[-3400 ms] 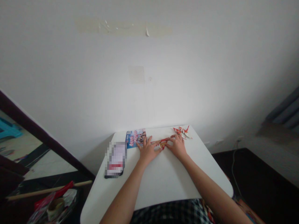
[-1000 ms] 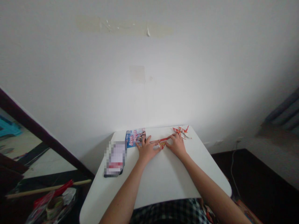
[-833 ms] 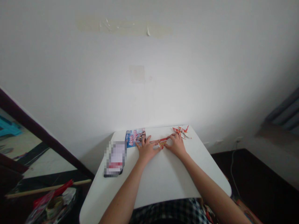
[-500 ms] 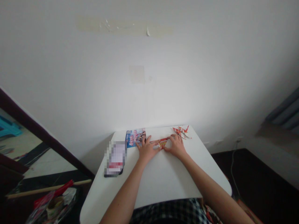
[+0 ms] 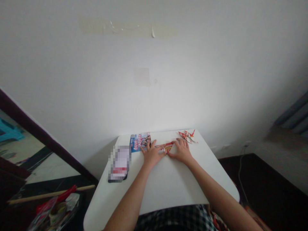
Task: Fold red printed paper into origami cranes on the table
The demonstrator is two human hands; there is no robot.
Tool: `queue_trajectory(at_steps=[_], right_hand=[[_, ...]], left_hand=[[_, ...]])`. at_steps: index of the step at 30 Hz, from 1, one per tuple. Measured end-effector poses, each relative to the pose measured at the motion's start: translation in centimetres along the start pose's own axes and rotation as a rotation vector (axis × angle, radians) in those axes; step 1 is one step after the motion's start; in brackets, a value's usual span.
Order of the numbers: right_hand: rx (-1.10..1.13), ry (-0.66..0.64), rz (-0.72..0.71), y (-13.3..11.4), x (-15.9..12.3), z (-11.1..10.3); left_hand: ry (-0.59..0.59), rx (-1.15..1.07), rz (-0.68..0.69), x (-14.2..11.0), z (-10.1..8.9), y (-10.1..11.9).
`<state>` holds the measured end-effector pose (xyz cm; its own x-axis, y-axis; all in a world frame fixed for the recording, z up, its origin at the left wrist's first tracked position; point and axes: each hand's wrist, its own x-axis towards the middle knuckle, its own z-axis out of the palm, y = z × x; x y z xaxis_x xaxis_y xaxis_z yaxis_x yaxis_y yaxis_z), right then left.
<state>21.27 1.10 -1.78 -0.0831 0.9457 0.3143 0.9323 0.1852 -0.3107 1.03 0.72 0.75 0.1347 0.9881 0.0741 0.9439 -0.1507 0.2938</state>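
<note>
A small red and yellow printed paper [image 5: 167,146], partly folded, lies flat on the white table [image 5: 166,183] near its far edge. My left hand [image 5: 152,153] rests palm down with fingers spread, its thumb and forefinger pressing the paper's left end. My right hand [image 5: 181,150] lies flat with fingers stretched out, pressing the paper's right end. Both hands touch the paper and neither lifts it.
A blue printed leaflet [image 5: 139,141] lies left of my left hand. A phone [image 5: 119,163] sits at the table's left edge. Folded red and white paper figures [image 5: 188,135] sit at the far right corner. A wall stands right behind the table. Bags and a stick [image 5: 51,195] lie on the floor at left.
My right hand has slid a little leftward along the paper, closer to my left hand. The left hand has stayed put.
</note>
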Motion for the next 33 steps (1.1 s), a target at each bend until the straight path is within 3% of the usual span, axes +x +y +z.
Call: queue_trajectory(at_steps=[15,33], right_hand=[[0.032,0.014,0.027,0.2,0.3,-0.3],[-0.068,0.064,0.196,-1.3,1.3,-1.7]], left_hand=[[-0.002,-0.006,-0.007,0.0,0.1,0.0],[0.015,-0.001,-0.01,0.0,0.0,0.1]])
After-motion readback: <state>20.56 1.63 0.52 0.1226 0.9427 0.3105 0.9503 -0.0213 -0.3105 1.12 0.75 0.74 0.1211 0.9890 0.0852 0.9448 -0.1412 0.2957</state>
